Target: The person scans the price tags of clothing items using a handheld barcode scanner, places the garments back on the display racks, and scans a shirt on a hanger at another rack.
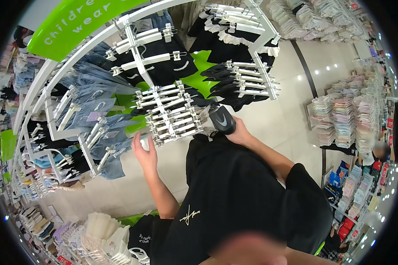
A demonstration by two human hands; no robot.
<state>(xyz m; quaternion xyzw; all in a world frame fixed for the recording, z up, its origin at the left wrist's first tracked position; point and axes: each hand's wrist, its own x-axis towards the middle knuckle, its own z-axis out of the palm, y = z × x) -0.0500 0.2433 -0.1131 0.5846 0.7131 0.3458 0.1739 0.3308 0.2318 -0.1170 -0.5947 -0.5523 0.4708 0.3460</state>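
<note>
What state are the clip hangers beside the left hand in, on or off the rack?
On: the white clip hangers sit in a close row along the white rack arm, beside the left hand.

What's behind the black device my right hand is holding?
Dark clothes show above the black device and pale floor beside it; whatever it and your right hand cover can't be seen.

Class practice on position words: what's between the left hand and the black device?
White clip hangers lie between the left hand and black device, head view.
</note>
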